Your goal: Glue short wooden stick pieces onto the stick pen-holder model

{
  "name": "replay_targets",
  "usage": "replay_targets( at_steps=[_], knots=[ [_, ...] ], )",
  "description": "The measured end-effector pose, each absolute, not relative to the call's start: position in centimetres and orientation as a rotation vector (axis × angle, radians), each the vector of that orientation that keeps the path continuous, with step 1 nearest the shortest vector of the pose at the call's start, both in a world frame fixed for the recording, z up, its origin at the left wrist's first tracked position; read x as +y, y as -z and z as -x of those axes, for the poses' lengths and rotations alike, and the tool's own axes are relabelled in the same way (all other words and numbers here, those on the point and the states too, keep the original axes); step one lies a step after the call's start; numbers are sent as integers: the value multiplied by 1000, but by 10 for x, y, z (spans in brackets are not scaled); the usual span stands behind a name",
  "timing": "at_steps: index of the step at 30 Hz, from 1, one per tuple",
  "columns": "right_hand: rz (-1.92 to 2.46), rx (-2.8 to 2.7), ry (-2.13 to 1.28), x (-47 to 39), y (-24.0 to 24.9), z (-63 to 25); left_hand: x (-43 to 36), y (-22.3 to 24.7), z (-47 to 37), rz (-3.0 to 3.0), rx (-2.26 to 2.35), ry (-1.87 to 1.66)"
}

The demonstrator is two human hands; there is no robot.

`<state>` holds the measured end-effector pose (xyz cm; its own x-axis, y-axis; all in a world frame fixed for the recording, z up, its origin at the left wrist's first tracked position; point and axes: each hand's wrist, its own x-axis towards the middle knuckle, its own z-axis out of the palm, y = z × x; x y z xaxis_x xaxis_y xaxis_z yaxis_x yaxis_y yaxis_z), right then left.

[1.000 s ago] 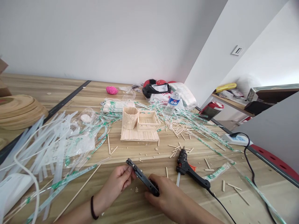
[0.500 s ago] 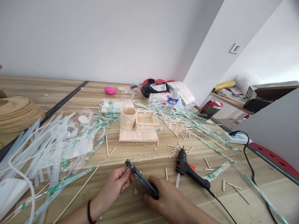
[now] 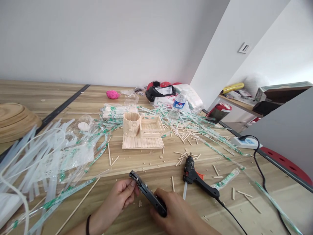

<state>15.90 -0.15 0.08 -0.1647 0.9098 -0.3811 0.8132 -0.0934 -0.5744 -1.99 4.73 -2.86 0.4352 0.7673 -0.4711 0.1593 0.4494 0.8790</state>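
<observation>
Both hands have drawn slightly nearer the person: left hand (image 3: 119, 197) pressed together at the black tool's (image 3: 147, 192) head, any pinched piece hidden; stick model (image 3: 143, 142) beyond; right hand (image 3: 174, 209) wrapping the tool's handles.

Pale wall (image 3: 97, 42) behind a wood-grain desk (image 3: 53, 91), brightest at far right.
Beyond the fingers (image 3: 131, 189), the plain wall meets the desk; a black strip (image 3: 66, 102) crosses the wood to their left. Beyond and right of them, an angled wall (image 3: 220, 62) bears a white wall plate (image 3: 244, 48), near a wooden shelf (image 3: 241, 102) and grey panel (image 3: 288, 127).
</observation>
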Motion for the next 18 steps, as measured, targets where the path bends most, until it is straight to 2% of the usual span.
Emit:
replay_targets(
  at_steps=[18],
  knots=[
    [1924, -2050, -1124, -4, 14, -163, 50, 33, 18, -1116, 1009, -453]
  ],
)
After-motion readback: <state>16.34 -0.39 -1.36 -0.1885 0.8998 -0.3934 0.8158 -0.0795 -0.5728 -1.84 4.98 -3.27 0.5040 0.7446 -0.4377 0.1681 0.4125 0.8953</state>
